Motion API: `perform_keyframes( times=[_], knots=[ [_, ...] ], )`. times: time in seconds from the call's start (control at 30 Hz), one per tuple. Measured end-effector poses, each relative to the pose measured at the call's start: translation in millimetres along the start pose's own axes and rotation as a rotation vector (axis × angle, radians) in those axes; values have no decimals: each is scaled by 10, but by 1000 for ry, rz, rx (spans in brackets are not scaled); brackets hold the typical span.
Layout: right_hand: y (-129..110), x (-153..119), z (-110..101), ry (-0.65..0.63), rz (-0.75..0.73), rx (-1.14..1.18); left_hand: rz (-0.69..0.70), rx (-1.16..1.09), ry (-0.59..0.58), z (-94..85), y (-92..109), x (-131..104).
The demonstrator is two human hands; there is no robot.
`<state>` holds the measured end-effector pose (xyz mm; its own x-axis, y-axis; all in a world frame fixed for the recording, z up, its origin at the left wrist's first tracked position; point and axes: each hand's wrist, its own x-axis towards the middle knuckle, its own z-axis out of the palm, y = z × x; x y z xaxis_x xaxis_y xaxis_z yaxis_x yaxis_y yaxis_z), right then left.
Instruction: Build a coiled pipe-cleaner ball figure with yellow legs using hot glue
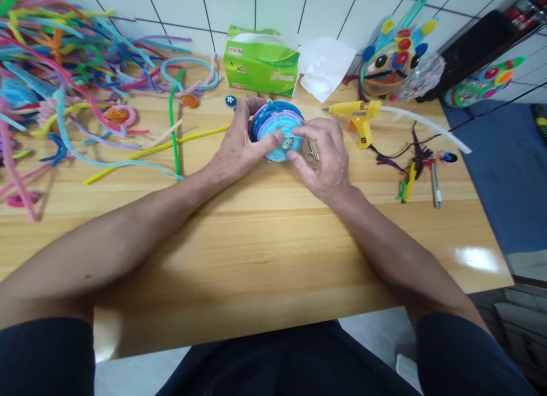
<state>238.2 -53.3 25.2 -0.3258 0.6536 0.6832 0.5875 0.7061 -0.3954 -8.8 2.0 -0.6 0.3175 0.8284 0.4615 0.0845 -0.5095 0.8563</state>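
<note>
Right between my hands there's this blue-and-purple coiled piece (282, 122): left hand (245, 135) gripping its side, thumb on top, right hand's (325, 159) curled fingers touching the opposite edge.

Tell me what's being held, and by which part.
A round blue-and-purple coil. The left hand holds its left side, thumb over the face. The right hand has its fingers at the right side; whether they grip can't be told.

White wall tiles (277, 8) with dark joints; pale wooden table (256, 236) (glossy, catching light); blue surface (491, 156) at right.
</note>
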Motion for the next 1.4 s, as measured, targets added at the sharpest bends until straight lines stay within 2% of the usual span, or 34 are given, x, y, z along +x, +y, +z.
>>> perform_keyframes(
  times=[0.2, 0.47, 0.6, 0.8, 0.9, 1.17, 1.4],
  knots=[
    [11, 7, -3, 42, 3, -33, 18, 45, -5, -22, -44, -4],
    [-31, 53, 0, 86, -50, -80, 20, 89, 47, 46, 67, -27],
    [-38, 47, 13, 86, -18, -99, 34, 71, 50, 48, 59, -21],
    [-11, 41, 34, 113, -87, -96, 20, 65, 74, 75, 56, -33],
    [-5, 36, 40, 116, -64, -97, 17, 63, 89, 92, 61, -40],
    [-5, 32, 43, 107, -71, -85, 0, 51, 10, 8, -71, 19],
    [1, 32, 21, 63, -61, -58, -28, 23, -63, -47, 12, 53]
  ],
)
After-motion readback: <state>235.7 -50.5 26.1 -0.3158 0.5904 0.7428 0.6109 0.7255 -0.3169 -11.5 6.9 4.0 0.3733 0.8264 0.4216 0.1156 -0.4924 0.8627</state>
